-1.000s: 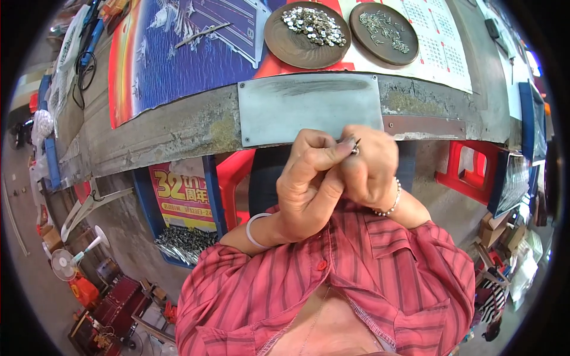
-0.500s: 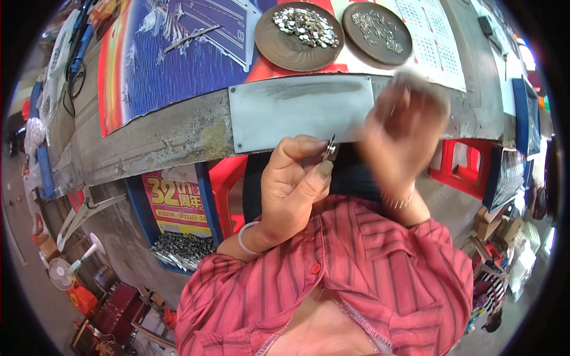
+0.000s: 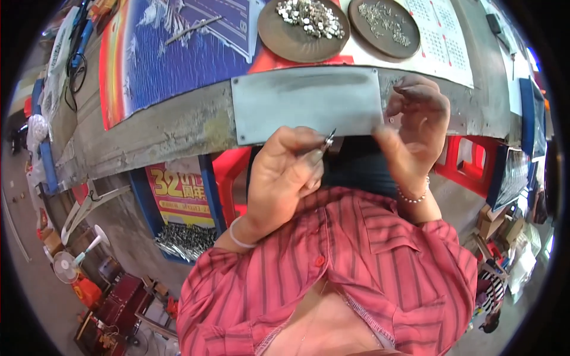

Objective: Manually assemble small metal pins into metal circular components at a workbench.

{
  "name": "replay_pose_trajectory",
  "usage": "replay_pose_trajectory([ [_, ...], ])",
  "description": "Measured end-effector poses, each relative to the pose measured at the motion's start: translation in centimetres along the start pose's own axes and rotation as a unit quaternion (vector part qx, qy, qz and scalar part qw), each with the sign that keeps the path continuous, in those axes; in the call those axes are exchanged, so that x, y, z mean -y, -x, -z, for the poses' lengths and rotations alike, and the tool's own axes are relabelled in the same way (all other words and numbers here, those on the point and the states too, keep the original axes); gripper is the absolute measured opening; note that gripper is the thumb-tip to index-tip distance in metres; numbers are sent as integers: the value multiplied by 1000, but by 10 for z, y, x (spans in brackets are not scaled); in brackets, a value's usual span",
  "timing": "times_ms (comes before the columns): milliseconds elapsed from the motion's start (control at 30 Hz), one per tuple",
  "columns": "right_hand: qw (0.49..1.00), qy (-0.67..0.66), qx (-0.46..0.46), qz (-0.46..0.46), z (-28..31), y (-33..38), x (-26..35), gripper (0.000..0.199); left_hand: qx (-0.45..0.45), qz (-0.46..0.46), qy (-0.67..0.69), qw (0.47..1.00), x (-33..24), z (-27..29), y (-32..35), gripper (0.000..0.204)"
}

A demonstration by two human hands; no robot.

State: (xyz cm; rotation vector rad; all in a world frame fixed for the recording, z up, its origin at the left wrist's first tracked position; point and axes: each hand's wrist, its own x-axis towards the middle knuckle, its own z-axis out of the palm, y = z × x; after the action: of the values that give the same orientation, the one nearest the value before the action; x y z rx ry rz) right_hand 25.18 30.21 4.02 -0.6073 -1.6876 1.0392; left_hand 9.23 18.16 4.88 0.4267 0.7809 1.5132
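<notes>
My left hand point(image 3: 285, 169) is closed, with thumb and fingertips pinching a small metal piece point(image 3: 329, 140) that has a dark pointed end and a shiny part near its base. It is held just off the near edge of a grey metal plate point(image 3: 306, 101) fixed to the table edge. My right hand point(image 3: 420, 118) is raised at the plate's right end, fingers loosely curled and thumb apart, with nothing visible in it; its thumb is slightly blurred. Beyond the plate stand a brown dish point(image 3: 285, 41) of small silvery pieces and a second brown dish point(image 3: 389, 44) of thin pin-like pieces.
A thin metal strip point(image 3: 193, 29) lies on the blue printed sheet point(image 3: 178, 71). Below the table, left of my lap, a blue-sided bin holds many shiny metal parts point(image 3: 187, 240). Red stools point(image 3: 466, 160) stand under the table. A white fan point(image 3: 65, 266) is at far left.
My right hand, blurred before, has turned and slowed, its fingers now showing more clearly. My left hand has shifted slightly left and up, still pinching the small metal piece.
</notes>
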Motion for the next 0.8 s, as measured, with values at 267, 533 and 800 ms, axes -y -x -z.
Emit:
replay_pose_trajectory([
  [267,986,142,-75,-32,49,14,-34,17,92,-94,-556,821,-41,3,-44,23],
  [533,979,165,-117,5,38,10,-38,14,183,-220,-720,632,-20,1,-109,25],
  [800,972,206,-104,-33,38,7,-34,13,262,-199,-778,536,-36,3,-118,28],
])
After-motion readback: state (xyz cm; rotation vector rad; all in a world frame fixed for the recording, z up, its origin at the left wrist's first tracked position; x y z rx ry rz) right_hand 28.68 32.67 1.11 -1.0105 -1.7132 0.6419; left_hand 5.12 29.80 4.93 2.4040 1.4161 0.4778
